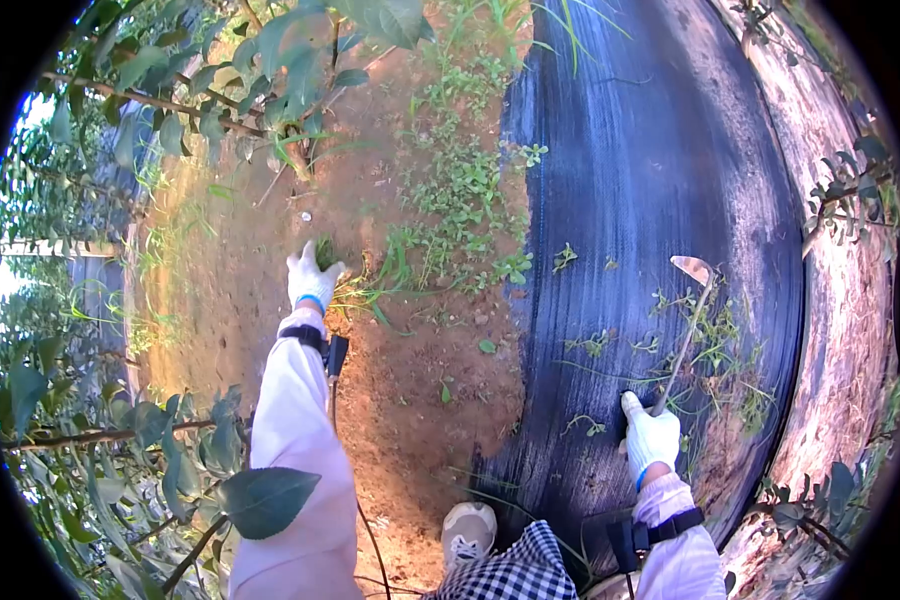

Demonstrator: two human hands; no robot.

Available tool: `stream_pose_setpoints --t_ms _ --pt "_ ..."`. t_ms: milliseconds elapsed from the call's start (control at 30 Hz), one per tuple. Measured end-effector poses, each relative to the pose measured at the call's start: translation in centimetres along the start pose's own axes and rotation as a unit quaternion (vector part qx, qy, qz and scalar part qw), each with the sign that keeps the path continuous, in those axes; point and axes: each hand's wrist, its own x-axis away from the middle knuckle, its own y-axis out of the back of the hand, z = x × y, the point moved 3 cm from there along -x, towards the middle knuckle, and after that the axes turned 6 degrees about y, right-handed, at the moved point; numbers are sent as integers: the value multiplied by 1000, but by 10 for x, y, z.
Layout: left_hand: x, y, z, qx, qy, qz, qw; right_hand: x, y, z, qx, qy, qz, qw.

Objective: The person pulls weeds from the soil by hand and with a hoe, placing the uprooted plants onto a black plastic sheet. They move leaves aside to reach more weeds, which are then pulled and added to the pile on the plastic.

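My left hand [313, 276], in a white glove, is low over the bare soil. Its thumb and fingers are bent around a small tuft of grass [325, 252]. Beside the wrist, grass blades with reddish stems [354, 293] spread over the soil. On the right, my gloved right hand [652, 436] is wrapped round the handle of a hand hoe [686, 345]. The hoe has a long thin shaft and a short blade, which points left above black ground sheeting [620, 200]. Pulled-looking weeds [715, 345] lie on the sheeting by the shaft.
Low green weeds [460, 195] grow along the sheeting's left edge. A leafy branch [300, 60] hangs at the upper left, with more foliage [170, 450] beside my left arm. My shoe [468, 530] and a checked cloth [520, 570] are at the bottom.
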Motion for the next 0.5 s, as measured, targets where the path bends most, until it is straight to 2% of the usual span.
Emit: stream_pose_setpoints --t_ms 67,167,200,267,300,367,400,500 --pt "-2 2 -13 0 -18 -7 1000 1 0 2 -7 1 2 1000" --pt "-23 -23 6 -21 -69 -34 997 5 0 9 -8 9 1 1000" --pt "-30 -31 13 92 -60 15 994 5 0 7 0 11 -4 1000" --pt "-34 -44 21 309 -38 115 943 2 1 3 9 13 -5 1000" --pt "-22 -35 10 331 -42 110 936 1 1 1 7 11 -1 1000" --pt "1 -18 -10 151 -110 34 982 1 0 2 8 10 3 1000" --pt "12 -11 -24 60 -142 -6 988 2 0 4 10 10 0 1000" --pt "23 -18 -49 -3 -137 5 990 -4 -1 -5 -4 23 -7 1000"
